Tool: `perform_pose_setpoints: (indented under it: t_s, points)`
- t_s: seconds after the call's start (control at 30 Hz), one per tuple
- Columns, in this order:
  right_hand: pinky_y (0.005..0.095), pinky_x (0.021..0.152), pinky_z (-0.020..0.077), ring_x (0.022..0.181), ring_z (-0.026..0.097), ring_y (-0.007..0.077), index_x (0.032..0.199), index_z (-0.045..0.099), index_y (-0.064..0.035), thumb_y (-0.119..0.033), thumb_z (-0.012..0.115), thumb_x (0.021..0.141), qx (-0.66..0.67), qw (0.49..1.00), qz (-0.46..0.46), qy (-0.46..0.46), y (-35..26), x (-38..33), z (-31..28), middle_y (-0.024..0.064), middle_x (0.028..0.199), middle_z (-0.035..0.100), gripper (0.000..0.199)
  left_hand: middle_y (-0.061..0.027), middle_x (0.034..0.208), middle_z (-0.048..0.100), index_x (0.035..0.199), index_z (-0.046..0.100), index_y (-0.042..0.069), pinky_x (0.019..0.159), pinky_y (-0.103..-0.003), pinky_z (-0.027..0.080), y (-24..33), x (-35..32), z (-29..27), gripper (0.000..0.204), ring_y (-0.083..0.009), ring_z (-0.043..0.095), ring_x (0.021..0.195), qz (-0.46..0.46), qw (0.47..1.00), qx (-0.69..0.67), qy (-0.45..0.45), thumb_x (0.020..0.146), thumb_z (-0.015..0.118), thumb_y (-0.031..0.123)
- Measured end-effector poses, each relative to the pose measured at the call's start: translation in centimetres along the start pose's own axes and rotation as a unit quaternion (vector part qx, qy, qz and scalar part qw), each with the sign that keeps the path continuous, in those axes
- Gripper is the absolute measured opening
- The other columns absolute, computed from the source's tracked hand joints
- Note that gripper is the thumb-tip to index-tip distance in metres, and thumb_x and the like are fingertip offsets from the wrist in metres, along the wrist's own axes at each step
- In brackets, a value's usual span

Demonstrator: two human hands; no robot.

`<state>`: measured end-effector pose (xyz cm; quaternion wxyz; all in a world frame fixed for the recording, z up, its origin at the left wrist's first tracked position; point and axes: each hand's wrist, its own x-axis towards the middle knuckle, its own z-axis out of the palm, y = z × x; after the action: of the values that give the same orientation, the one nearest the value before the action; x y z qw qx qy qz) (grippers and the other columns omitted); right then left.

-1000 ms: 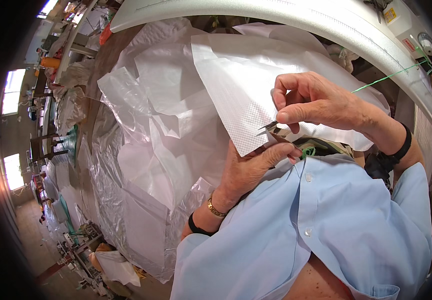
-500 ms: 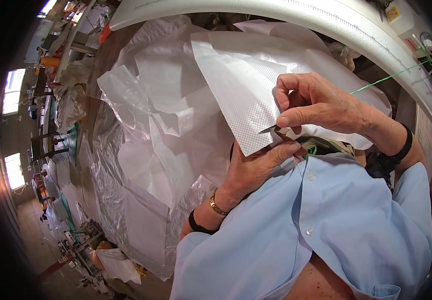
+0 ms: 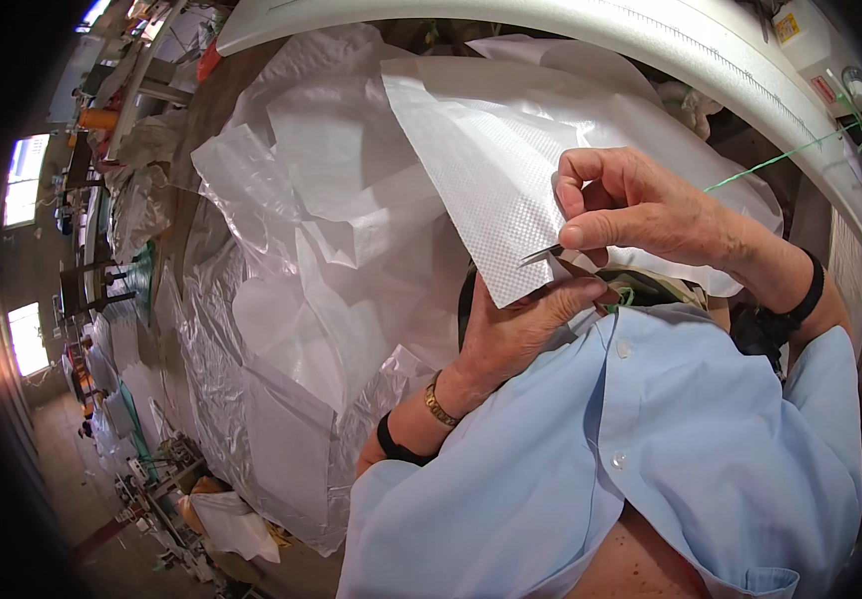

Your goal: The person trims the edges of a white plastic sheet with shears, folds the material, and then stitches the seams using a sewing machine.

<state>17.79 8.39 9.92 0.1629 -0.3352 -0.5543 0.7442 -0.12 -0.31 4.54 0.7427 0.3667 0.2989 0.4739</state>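
Observation:
A sheet of white woven fabric (image 3: pixel 481 170) lies over a heap of clear plastic liner (image 3: pixel 281 329). My left hand (image 3: pixel 521 324) grips the fabric's near corner from below, thumb on top. My right hand (image 3: pixel 631 205) pinches a small pair of metal snips (image 3: pixel 543 255) at that corner, blades against the fabric edge. A green thread (image 3: pixel 781 158) runs from near my right hand up to the right. Both wrists carry dark bands, the left one also a gold bracelet.
A long curved white machine arm (image 3: pixel 671 50) spans the top. Workbenches with more white sacks and plastic (image 3: pixel 121 299) stretch down the left side toward bright windows (image 3: pixel 23 334). A white bag (image 3: pixel 236 524) lies low on the floor.
My right hand with the snips has shifted slightly along the fabric corner. My left thumb has closed a little more over the edge.

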Motion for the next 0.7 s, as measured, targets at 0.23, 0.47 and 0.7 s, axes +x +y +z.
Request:
perform_pose_setpoints:
  t_s: [0.23,0.47,0.7]
  points:
    - [0.0222,0.062,0.0436,0.067,0.054,0.0071,0.079,0.049,-0.0065,-0.026,0.070,0.089,-0.014,1.000,-0.017,0.008,0.32,0.12,0.08,0.0004,0.070,0.057,0.030,-0.0131,0.107,0.065,0.120,0.056,-0.004,0.080,-0.032,0.060,-0.20,-0.09,-0.06,0.032,-0.0224,0.068,0.092,-0.026,1.000,-0.013,0.010,0.089,0.065,-0.003]
    - [0.0228,0.060,0.0438,0.065,0.053,0.0074,0.078,0.049,-0.0061,-0.026,0.070,0.090,-0.026,0.999,-0.022,0.014,0.24,0.21,0.23,0.0009,0.069,0.058,0.031,-0.0112,0.107,0.065,0.120,0.056,-0.003,0.083,-0.031,0.058,-0.15,-0.33,-0.05,0.032,-0.0214,0.067,0.095,-0.088,0.996,-0.003,0.023,0.089,0.063,-0.004]
    - [0.0234,0.059,0.0440,0.065,0.053,0.0070,0.079,0.048,-0.0049,-0.028,0.069,0.090,-0.056,0.998,-0.033,0.025,-0.11,-0.11,0.99,0.0018,0.067,0.058,0.033,-0.0094,0.104,0.063,0.116,0.057,-0.003,0.082,-0.032,0.058,-0.24,-0.09,0.58,0.027,-0.0197,0.066,0.094,-0.103,0.993,-0.019,0.048,0.089,0.060,-0.007]
